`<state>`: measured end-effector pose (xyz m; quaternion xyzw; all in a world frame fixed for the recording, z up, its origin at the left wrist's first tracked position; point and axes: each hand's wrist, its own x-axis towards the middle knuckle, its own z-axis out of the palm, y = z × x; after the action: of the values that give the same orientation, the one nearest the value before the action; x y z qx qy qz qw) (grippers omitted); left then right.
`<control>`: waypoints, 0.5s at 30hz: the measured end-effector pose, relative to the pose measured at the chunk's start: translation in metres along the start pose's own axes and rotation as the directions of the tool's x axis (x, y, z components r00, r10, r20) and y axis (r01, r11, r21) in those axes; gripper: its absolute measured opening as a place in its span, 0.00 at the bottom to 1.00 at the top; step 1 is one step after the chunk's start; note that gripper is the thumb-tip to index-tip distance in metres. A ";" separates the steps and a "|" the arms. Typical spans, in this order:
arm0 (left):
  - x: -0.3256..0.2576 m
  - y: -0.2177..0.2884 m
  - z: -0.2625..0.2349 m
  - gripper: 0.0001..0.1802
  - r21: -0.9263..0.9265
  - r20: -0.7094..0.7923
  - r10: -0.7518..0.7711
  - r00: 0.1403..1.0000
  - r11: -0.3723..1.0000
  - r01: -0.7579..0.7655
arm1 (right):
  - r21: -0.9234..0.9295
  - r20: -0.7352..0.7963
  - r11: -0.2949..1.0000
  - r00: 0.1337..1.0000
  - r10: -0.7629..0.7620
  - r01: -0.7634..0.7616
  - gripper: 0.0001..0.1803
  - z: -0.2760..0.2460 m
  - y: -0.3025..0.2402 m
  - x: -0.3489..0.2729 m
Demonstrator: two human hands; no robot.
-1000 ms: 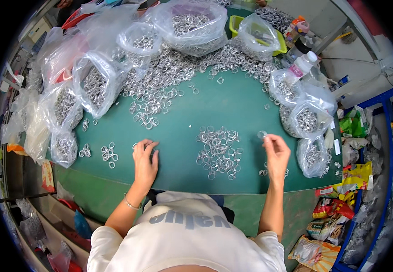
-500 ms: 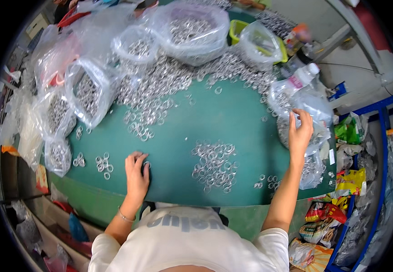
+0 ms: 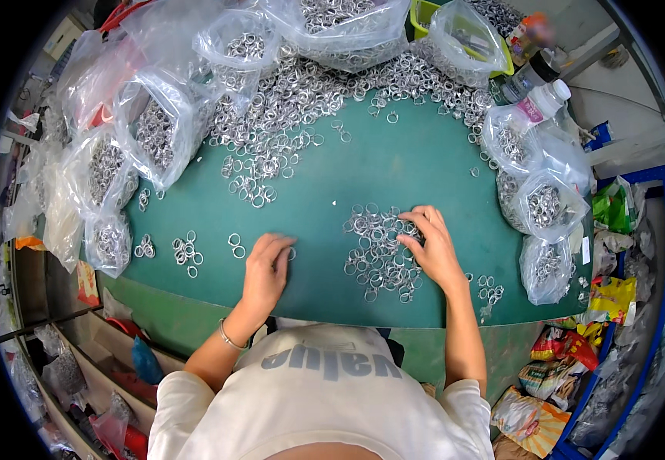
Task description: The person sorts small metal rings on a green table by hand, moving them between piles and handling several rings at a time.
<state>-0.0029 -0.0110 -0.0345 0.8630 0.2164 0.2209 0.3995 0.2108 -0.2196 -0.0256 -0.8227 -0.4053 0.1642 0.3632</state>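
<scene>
My left hand (image 3: pixel 266 268) rests low over the green table with fingers curled, and a small silver metal ring (image 3: pixel 292 253) shows at its fingertips. Beside it on the left lie two loose rings (image 3: pixel 237 245). My right hand (image 3: pixel 435 247) reaches over the right side of a loose pile of rings (image 3: pixel 378 257). Its thumb and forefinger are apart and touch or hover just above the pile; I see nothing held between them. Another small cluster of rings (image 3: pixel 187 251) lies farther left, and more rings (image 3: pixel 489 290) lie right of my right wrist.
A large heap of rings (image 3: pixel 294 100) spreads along the far side. Clear plastic bags of rings stand at the left (image 3: pixel 156 138) and right (image 3: pixel 543 207). A yellow-green basket (image 3: pixel 423 14) and a white-capped bottle (image 3: pixel 545 101) are at the far right. Packets (image 3: pixel 539 414) fill a blue rack.
My right hand has moved left from the bags to the ring pile. My left hand has shifted slightly right, uncovering two rings. The whole view has also shifted.
</scene>
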 end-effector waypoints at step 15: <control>0.017 0.030 0.039 0.15 -0.152 0.195 0.081 0.977 0.987 -0.052 | -0.073 -0.208 0.997 0.978 -0.023 0.008 0.12 -0.016 -0.013 -0.052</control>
<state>0.0381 -0.0420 -0.0303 0.8561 0.1292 0.1613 0.4736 0.1805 -0.2625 -0.0065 -0.8447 -0.3771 0.0594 0.3752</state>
